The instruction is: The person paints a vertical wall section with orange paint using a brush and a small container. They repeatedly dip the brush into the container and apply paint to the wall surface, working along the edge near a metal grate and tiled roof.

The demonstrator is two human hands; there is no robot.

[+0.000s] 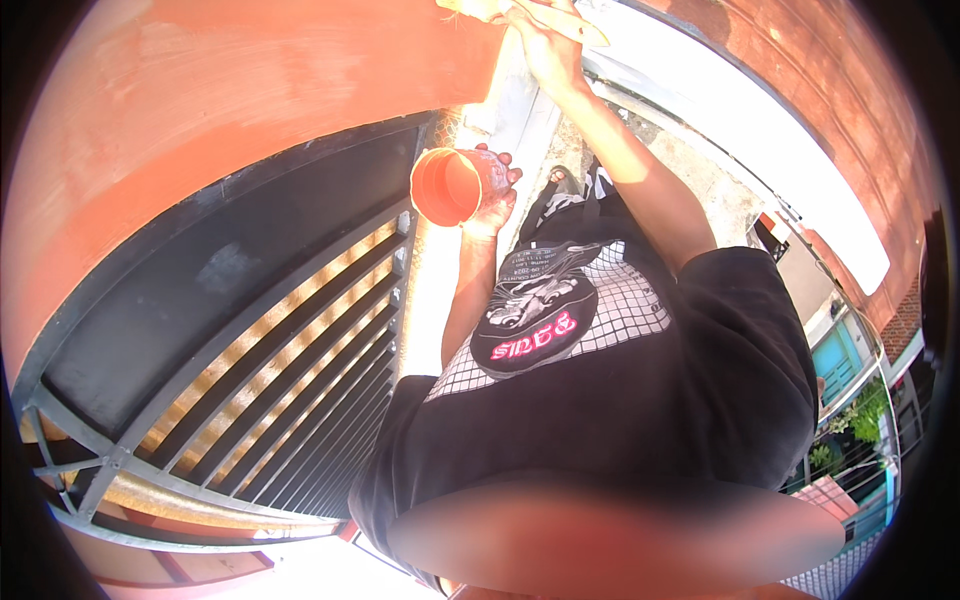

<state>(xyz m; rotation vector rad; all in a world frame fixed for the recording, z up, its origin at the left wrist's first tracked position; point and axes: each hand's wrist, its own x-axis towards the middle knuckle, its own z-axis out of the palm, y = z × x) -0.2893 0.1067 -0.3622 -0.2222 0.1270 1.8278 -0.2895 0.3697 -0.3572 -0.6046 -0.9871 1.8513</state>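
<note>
My left hand (pixel 493 195) is wrapped round an orange cup (pixel 446 188), tilted so that its open mouth faces the view. The cup's inside is coated orange, and smudges of paint mark the fingers. Higher up, near the top edge, my right hand (pixel 545 50) grips a paintbrush (pixel 585 25) with a pale yellow handle. The brush's head lies close to the edge of the orange wall (pixel 300 50). Glare and the picture's edge hide whether its bristles touch the wall.
A dark grey metal frame with slanted bars (pixel 290 400) fills the left side below the wall. Behind my right arm runs a bright white band (pixel 740 130), with a reddish wall (pixel 850 90) beyond it. My foot (pixel 558 175) shows below, on pale ground.
</note>
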